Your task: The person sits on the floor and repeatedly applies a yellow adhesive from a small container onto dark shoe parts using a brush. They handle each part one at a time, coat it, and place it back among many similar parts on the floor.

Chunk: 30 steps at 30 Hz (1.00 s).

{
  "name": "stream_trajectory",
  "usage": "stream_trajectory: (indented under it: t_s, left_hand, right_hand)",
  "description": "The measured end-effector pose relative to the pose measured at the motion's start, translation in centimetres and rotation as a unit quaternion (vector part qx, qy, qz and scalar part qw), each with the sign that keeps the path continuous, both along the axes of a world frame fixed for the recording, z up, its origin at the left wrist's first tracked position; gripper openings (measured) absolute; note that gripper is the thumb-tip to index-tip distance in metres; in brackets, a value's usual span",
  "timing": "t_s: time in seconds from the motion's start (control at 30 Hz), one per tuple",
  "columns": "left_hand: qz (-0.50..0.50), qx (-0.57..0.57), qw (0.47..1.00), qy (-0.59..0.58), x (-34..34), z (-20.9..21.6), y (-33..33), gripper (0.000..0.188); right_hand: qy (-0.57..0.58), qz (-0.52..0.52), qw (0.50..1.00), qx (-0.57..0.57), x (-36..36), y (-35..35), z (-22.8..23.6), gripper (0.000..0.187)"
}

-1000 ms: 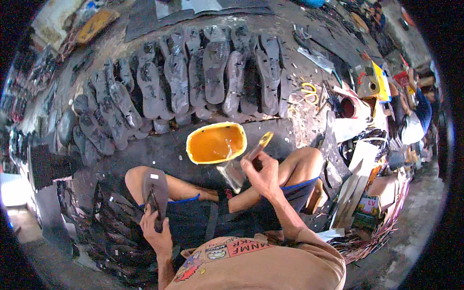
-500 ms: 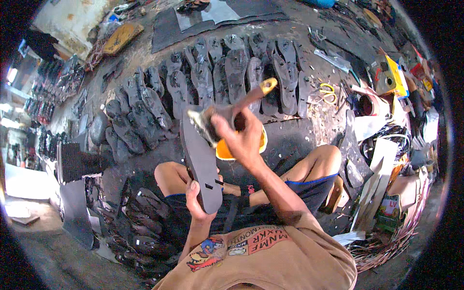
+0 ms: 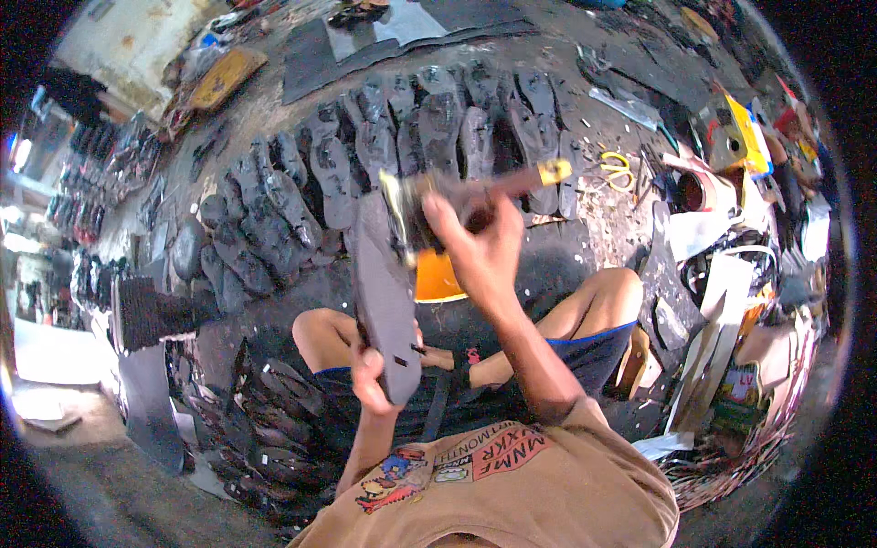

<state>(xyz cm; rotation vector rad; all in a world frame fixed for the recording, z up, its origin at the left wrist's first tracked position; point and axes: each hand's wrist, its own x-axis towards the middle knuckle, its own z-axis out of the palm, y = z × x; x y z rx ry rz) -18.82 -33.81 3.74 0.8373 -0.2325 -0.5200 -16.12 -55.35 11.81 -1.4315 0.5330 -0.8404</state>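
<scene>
1. My right fingers (image 3: 475,239) grasp a wide brush (image 3: 429,212) against the sole's top end.
2. My left fingers (image 3: 370,379) clench the dark sandal sole (image 3: 384,292), upright above my knees.
3. An orange bowl (image 3: 437,279) sits behind it; rows of soles (image 3: 365,146) cover the floor.

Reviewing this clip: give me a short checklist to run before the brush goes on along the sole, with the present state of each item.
1. Left hand grips the grey sole at its lower end: ok.
2. Right hand holds the brush: ok.
3. Bristles touching the sole's top end: cannot tell, blurred.
4. Orange bowl close below the hands: ok.
5. Glue on bristles: cannot tell.
</scene>
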Motion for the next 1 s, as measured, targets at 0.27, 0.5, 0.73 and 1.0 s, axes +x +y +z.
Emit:
stream_trajectory:
  t_s: [0.27, 0.5, 0.73, 1.0]
  left_hand:
    - [0.003, -0.186, 0.977, 0.106, 3.3, -0.4, -2.5, 0.07]
    - [0.064, -0.055, 0.995, 0.053, 3.1, 0.4, -3.1, 0.063]
    - [0.126, 0.055, 0.989, -0.044, 7.6, 7.7, -10.5, 0.039]
    - [-0.201, 0.438, 0.8, -0.358, 10.9, -2.9, -39.4, 0.033]
  right_hand:
    - [0.006, 0.051, 0.989, -0.14, -5.0, 5.7, -1.4, 0.033]
    - [-0.023, -0.014, 0.997, -0.078, -2.8, 0.9, -1.6, 0.022]
    - [0.04, -0.032, 0.998, -0.031, -13.4, -1.8, -2.2, 0.028]
    - [-0.017, -0.569, 0.82, 0.063, -28.6, -16.5, -8.1, 0.044]
